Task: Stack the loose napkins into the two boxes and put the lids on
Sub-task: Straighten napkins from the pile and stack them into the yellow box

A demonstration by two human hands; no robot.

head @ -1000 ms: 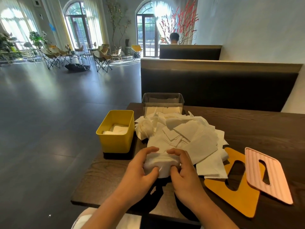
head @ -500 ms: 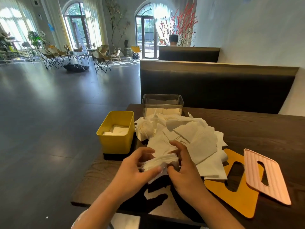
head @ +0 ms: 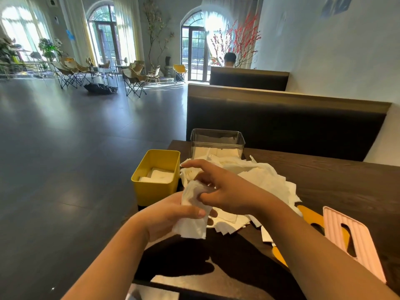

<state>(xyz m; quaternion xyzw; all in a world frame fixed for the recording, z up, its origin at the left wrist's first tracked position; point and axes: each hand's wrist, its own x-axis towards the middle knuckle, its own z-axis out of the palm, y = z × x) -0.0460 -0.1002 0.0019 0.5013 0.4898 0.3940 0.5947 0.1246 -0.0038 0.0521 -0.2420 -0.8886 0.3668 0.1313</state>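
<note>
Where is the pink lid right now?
Head view: the pink lid lies on the table at the right, its left edge over the orange lid, right of the loose napkin pile.

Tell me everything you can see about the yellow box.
The yellow box is a rectangular, open-topped container with rounded corners, seemingly painted metal or plastic. It stands upright near the left edge of the table, with no lid on it. A low stack of white napkins lies inside, far below the rim.
</note>
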